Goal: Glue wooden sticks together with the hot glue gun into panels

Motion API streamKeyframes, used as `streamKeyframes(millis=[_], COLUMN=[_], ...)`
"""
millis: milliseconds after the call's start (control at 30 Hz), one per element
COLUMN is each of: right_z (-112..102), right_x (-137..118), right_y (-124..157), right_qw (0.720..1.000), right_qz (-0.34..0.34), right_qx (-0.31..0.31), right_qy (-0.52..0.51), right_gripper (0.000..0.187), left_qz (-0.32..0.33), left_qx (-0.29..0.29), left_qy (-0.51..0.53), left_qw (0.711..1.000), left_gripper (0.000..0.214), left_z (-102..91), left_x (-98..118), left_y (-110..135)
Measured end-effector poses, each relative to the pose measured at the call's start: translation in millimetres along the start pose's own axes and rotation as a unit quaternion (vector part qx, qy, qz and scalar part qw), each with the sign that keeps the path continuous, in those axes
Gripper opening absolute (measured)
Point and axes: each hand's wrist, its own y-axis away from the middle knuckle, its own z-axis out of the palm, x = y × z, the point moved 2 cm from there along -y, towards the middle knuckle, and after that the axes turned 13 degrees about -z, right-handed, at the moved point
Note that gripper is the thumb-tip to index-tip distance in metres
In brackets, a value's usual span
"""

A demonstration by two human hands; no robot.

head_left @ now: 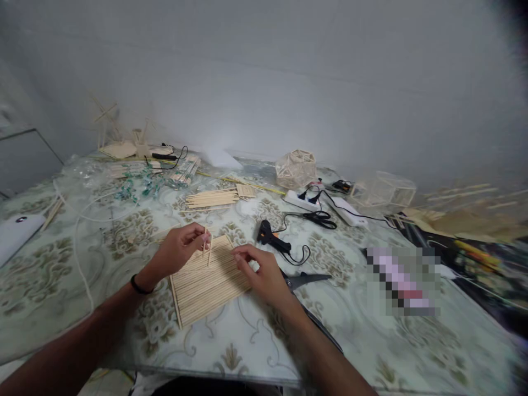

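A flat panel (206, 294) of thin wooden sticks laid side by side rests on the table, with strips along its left and right edges. My left hand (185, 247) is closed over the panel's far part, pinching short wooden sticks (208, 256) that point downward. At the panel's right edge is my right hand (262, 272), its fingers bent and thumb apart from the index finger. Its fingertips are at or just above the edge strip; contact cannot be made out. Beside the right wrist lie dark-handled cutters (307, 279), partly hidden under the forearm.
A black glue gun (272, 237) lies beyond my right hand, near black scissors (319, 219) and a power strip (302, 200). Loose sticks (212, 199) lie farther back. Stick-built frames (296, 168) stand by the wall. A white cable (76, 247) runs down the left.
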Motion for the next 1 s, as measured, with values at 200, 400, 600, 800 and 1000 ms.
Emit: streamKeyframes(millis=[200, 400, 600, 800, 1000], right_z=[9, -1, -51, -85, -108], right_x=[4, 6, 11, 17, 28], right_y=[1, 0, 10, 39, 78], right_qw=[0.997, 0.99, 0.986, 0.973, 0.948], right_qz=[-0.037, -0.07, -0.026, 0.05, 0.138], right_qx=[-0.066, -0.106, -0.078, -0.129, -0.204], right_qy=[0.023, 0.054, 0.146, 0.185, 0.202], right_gripper=[0.015, 0.012, 0.016, 0.023, 0.063], left_qz=[-0.024, -0.061, -0.078, -0.07, -0.074], left_qx=[0.03, -0.043, -0.071, -0.03, -0.031], left_qy=[0.017, 0.034, 0.074, 0.075, 0.078], left_qw=[0.999, 0.997, 0.992, 0.994, 0.994], left_gripper=[0.026, 0.029, 0.03, 0.028, 0.028], left_z=[-13.6, -5.3, -4.4, -13.1, -10.7], left_x=[-10, -12, -13, -9, -5], left_y=[-9, -6, -4, -7, -5])
